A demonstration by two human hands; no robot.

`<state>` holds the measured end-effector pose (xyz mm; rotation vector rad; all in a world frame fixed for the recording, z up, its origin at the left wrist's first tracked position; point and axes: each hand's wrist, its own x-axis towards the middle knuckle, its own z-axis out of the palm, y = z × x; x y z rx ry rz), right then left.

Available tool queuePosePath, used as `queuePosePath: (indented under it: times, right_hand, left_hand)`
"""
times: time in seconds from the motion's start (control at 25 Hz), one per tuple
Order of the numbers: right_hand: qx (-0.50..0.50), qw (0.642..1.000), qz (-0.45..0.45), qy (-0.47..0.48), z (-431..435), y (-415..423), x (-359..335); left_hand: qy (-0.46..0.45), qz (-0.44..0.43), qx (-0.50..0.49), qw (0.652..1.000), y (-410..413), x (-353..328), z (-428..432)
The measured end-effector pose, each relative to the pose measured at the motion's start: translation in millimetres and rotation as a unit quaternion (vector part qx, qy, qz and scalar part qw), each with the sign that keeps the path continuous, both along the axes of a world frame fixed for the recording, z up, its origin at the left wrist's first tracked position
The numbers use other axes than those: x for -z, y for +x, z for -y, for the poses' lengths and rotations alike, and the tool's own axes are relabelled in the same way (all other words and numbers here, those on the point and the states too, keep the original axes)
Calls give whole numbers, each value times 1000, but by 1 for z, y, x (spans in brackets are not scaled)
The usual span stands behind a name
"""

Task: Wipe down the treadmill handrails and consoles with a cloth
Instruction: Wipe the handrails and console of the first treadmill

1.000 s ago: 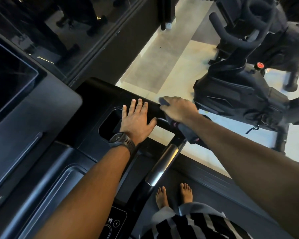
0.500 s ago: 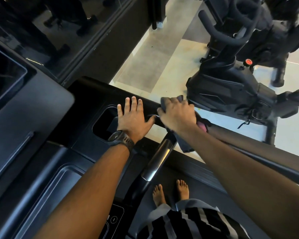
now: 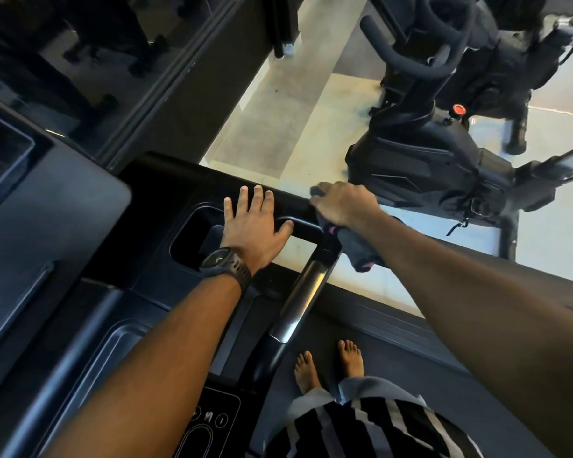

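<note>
Scrubbing the handrail (image 3: pixel 300 292) corner, so I'd call this mid-job; right hand (image 3: pixel 344 203) is curled over the grey cloth (image 3: pixel 361 252) on the bar, left hand (image 3: pixel 252 229) lies flat and spread on the console (image 3: pixel 153 206), holding nothing; can't tell which surfaces are already wiped.

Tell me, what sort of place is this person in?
Probably a gym. The person stands on a treadmill belt, with its console and handrail in front, and an exercise bike stands beside it.

Left hand (image 3: pixel 252 226) flat on console (image 3: pixel 153 206); cloth (image 3: pixel 358 249) right, on handrail (image 3: pixel 298 302).
</note>
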<state>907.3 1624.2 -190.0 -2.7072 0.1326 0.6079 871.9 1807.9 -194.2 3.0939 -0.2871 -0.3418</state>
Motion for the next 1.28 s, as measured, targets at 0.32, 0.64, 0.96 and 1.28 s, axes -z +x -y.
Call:
queuePosePath:
  times: [0.32,0.64,0.96,1.28]
  right_hand:
    - [-17,999,39,-12,-10,-11,3]
    - [-20,998,51,-10,3,-18,3]
    - [-64,994,84,-23,2,-29,-1]
    - [-77,990,109,-48,10,-44,4]
  left_hand:
    - [-6,-3,26,1000,0,0,1]
    - [-2,1,71,998,-1,2,1]
    - [1,-5,93,996,-1,3,2]
    - [19,-5,86,996,-3,2,12]
